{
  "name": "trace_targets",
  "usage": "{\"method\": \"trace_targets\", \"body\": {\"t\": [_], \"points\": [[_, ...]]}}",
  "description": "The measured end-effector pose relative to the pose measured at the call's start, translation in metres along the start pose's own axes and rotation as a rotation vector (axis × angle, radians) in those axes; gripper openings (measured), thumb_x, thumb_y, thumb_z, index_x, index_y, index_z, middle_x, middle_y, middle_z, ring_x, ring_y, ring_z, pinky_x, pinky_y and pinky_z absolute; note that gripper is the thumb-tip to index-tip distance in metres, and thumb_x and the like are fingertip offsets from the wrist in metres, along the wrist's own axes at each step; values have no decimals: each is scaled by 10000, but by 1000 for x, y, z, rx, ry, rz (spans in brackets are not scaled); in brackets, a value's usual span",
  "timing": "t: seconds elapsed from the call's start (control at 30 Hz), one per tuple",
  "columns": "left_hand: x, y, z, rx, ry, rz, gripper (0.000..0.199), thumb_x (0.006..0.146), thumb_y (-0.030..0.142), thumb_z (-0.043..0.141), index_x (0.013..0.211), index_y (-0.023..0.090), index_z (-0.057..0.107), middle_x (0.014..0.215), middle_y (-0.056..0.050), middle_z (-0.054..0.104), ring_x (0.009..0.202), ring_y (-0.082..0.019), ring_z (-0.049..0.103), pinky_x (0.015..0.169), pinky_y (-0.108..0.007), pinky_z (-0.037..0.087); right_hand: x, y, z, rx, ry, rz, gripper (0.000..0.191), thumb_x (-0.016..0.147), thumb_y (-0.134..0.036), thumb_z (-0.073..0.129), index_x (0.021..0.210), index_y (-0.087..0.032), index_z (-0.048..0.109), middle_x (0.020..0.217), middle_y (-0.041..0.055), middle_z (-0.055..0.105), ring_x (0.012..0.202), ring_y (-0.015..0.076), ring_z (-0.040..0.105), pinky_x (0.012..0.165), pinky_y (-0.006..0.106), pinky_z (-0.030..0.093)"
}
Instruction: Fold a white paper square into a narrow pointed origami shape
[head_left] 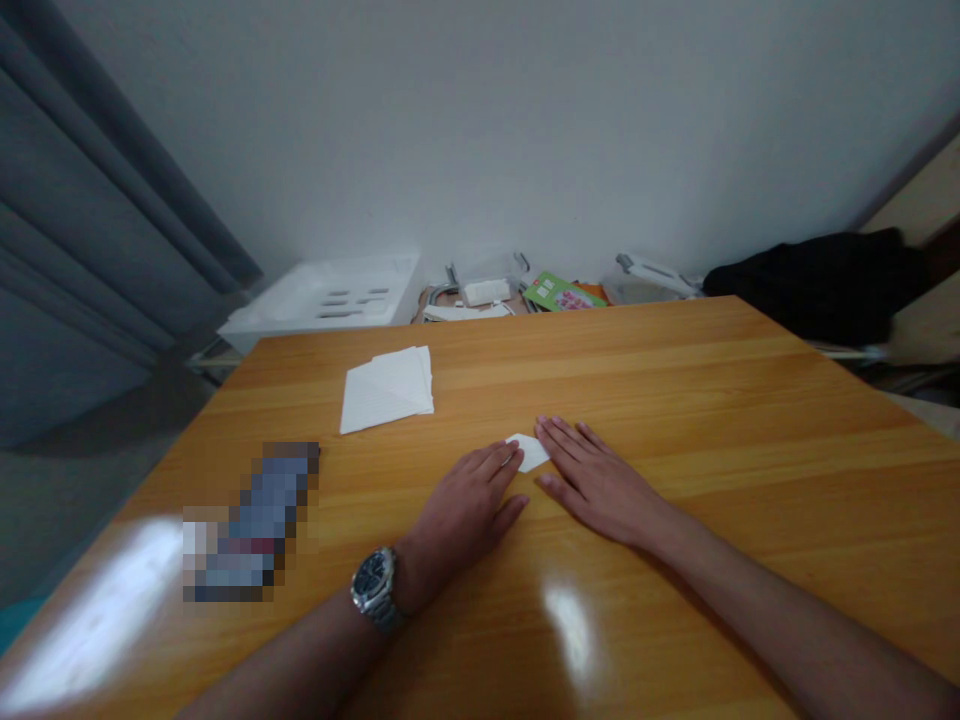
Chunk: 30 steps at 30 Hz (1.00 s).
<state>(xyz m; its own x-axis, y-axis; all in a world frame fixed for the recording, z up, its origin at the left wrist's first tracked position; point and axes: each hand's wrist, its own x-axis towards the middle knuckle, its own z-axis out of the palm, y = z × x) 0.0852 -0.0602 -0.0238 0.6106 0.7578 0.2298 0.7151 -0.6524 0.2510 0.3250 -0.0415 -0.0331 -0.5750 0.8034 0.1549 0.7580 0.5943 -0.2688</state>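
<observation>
A small folded piece of white paper lies flat on the wooden table, between my two hands. My left hand, with a metal watch on its wrist, rests with its fingertips on the paper's left edge, the thumb apart and nothing gripped. From the right, my right hand lies flat with its fingers stretched out, its fingertips at the paper's right edge. Part of the paper is hidden under the fingers.
White sheets lie at the table's back left. A blurred-out phone-like object is at the left. Beyond the far edge are a white tray, a green booklet and black cloth.
</observation>
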Motion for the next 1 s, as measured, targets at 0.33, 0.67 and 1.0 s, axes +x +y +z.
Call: {"method": "trace_targets", "body": {"t": [0.33,0.67,1.0], "points": [[2,-12,3,-77,50,23,395,969,281,573,1354,193,562,1360,-98,604,1223,-257,563,1089,-442,454,7,-3,-9,264,211,-187,243,999,-226,535,1184,-221,693,1239,104,675,1157,229,614,1007,414,517],[5,-15,4,-178,105,7,251,943,296,647,1184,227,665,1219,-59,675,1115,-225,614,997,-393,496,11,1,-1,401,167,-200,116,948,-177,622,991,-206,727,1051,82,686,997,207,624,887,362,519],[9,-12,4,-204,113,-46,80,933,275,666,987,230,705,1157,-28,694,1056,-207,630,940,-371,503,14,-3,-2,473,183,-143,82,932,-201,653,978,-213,720,1023,74,665,983,204,618,871,360,509]]}}
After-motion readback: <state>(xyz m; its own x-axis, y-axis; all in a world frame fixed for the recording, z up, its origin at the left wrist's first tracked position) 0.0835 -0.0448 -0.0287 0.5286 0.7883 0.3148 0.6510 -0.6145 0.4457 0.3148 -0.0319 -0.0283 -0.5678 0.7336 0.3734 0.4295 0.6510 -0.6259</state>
